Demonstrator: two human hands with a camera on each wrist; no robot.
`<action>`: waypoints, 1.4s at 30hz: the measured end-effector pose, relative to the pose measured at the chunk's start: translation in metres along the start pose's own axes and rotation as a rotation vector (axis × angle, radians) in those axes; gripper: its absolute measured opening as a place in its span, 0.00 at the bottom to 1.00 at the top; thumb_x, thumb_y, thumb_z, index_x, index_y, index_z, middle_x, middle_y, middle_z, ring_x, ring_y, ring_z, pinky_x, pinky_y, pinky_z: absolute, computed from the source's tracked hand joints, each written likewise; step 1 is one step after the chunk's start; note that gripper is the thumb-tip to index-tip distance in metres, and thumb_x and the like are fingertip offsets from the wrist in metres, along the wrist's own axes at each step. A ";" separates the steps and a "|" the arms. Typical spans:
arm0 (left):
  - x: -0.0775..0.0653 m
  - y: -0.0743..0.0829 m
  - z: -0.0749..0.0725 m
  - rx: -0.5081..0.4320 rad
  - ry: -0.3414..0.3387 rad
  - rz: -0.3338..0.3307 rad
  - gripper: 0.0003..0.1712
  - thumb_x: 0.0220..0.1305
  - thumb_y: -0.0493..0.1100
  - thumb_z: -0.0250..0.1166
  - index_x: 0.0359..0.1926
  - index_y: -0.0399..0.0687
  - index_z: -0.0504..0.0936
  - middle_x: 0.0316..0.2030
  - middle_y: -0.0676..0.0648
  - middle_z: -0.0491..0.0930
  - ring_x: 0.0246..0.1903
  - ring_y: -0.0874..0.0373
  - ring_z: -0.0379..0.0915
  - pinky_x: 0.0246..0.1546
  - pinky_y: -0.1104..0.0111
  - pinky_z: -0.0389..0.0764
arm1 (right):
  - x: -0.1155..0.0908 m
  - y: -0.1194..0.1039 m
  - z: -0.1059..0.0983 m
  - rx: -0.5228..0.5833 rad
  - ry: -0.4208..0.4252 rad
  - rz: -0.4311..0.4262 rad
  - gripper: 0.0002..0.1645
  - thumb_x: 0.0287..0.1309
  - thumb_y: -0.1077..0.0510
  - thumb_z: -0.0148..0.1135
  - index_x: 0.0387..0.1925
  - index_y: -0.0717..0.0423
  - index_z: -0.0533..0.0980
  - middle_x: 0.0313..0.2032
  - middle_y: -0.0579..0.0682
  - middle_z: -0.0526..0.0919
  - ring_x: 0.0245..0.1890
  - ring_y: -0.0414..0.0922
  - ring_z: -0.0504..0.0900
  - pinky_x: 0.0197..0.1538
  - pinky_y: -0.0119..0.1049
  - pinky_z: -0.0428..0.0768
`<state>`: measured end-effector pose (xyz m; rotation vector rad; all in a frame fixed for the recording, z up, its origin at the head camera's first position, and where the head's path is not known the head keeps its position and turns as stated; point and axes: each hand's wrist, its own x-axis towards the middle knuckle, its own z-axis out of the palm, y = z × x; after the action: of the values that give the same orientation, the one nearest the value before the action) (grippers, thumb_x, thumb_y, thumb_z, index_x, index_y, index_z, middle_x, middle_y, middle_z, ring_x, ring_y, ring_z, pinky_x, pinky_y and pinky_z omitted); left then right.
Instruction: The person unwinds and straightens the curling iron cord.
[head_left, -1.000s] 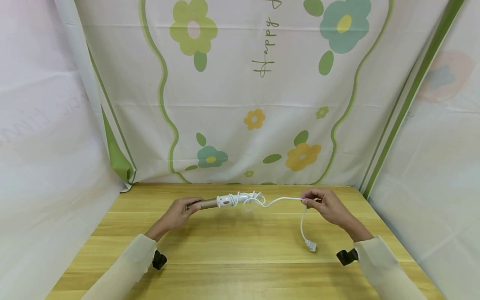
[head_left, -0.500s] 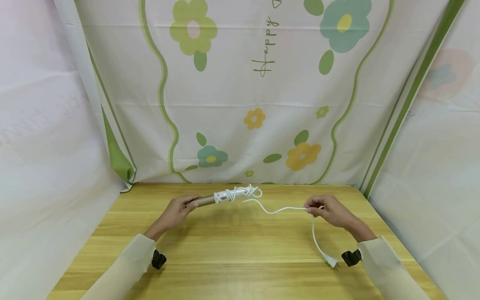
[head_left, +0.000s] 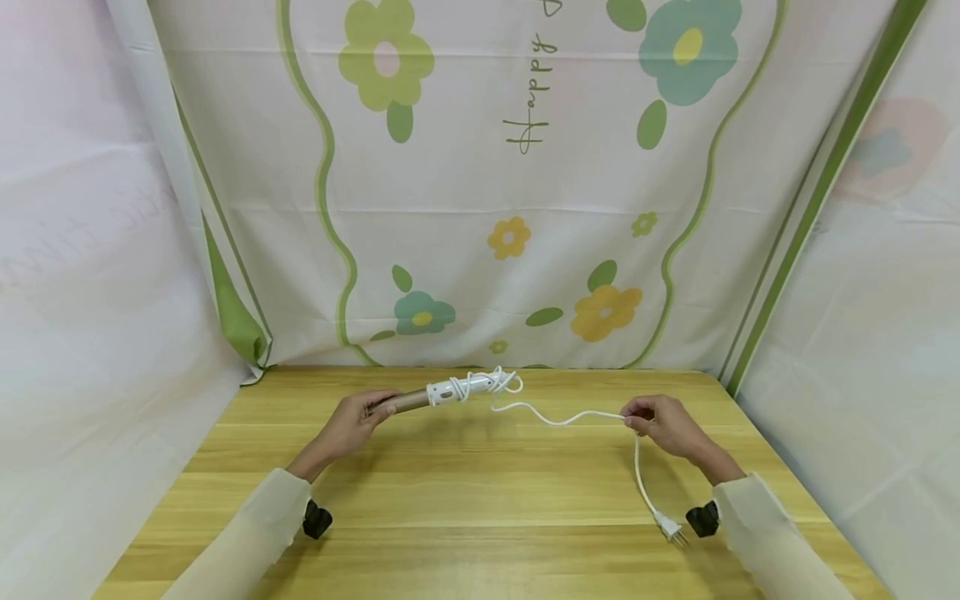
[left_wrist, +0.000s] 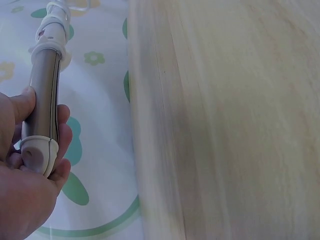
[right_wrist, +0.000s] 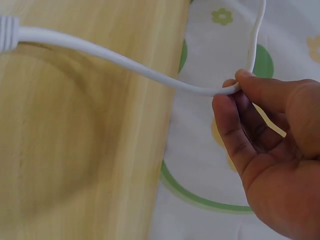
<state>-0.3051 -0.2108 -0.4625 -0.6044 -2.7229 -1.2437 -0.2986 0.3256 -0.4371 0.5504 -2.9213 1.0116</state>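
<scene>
My left hand [head_left: 351, 425] grips the bronze barrel of a curling iron [head_left: 468, 387], near its white tip in the left wrist view. The iron is held over the table, its white handle pointing right and slightly up. Turns of white power cord [head_left: 558, 422] are wound around that handle. A loose stretch of the cord runs in a wavy line to my right hand [head_left: 667, 425], which pinches it between thumb and fingertips [right_wrist: 227, 107]. Below the right hand hangs the cord's end with a white plug [head_left: 670, 527], its metal prongs pointing down to the right.
A light wood table [head_left: 450, 483] lies under both hands. Behind its far edge hangs a white cloth [head_left: 465, 183] printed with flowers, and more cloth closes off the left and right sides. A dark wrist camera [head_left: 317, 519] sits at the left cuff, another at the right.
My right hand has moved right and slightly down, drawing the cord out between the hands. The plug swung right and lower. The iron's handle end has risen slightly; the left hand barely moved.
</scene>
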 end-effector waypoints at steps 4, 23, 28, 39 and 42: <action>0.000 0.000 0.000 0.000 0.009 0.010 0.23 0.73 0.48 0.57 0.63 0.43 0.77 0.54 0.38 0.80 0.43 0.51 0.79 0.38 0.64 0.76 | 0.000 0.011 0.003 0.003 0.054 0.068 0.09 0.67 0.61 0.60 0.43 0.62 0.82 0.35 0.58 0.85 0.32 0.50 0.83 0.33 0.35 0.80; 0.000 0.000 -0.001 -0.005 0.004 0.006 0.23 0.73 0.49 0.57 0.63 0.44 0.77 0.54 0.38 0.80 0.42 0.55 0.78 0.39 0.64 0.76 | -0.005 0.048 0.020 0.014 0.058 0.241 0.06 0.63 0.64 0.62 0.35 0.63 0.83 0.28 0.52 0.85 0.24 0.41 0.80 0.27 0.31 0.77; 0.000 0.001 -0.002 -0.007 0.001 0.013 0.22 0.73 0.49 0.57 0.63 0.47 0.77 0.54 0.39 0.81 0.43 0.54 0.78 0.40 0.63 0.76 | -0.005 0.053 0.026 0.044 0.047 0.267 0.06 0.62 0.63 0.65 0.30 0.62 0.83 0.22 0.50 0.84 0.21 0.41 0.80 0.25 0.32 0.78; 0.001 -0.001 -0.001 -0.005 0.001 0.023 0.22 0.73 0.49 0.57 0.63 0.47 0.78 0.54 0.39 0.81 0.44 0.54 0.78 0.40 0.64 0.77 | -0.006 0.046 0.022 -0.003 0.061 0.239 0.08 0.63 0.61 0.65 0.35 0.64 0.81 0.28 0.52 0.85 0.25 0.42 0.81 0.27 0.34 0.78; 0.001 -0.001 -0.001 -0.001 -0.002 0.033 0.23 0.73 0.49 0.57 0.63 0.45 0.77 0.54 0.38 0.80 0.44 0.53 0.78 0.40 0.64 0.77 | -0.003 0.038 0.017 -0.037 0.085 0.203 0.11 0.63 0.58 0.65 0.40 0.63 0.81 0.32 0.52 0.85 0.29 0.41 0.80 0.30 0.33 0.77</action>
<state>-0.3061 -0.2120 -0.4624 -0.6483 -2.7026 -1.2378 -0.3068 0.3441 -0.4738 0.2066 -2.9590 0.9694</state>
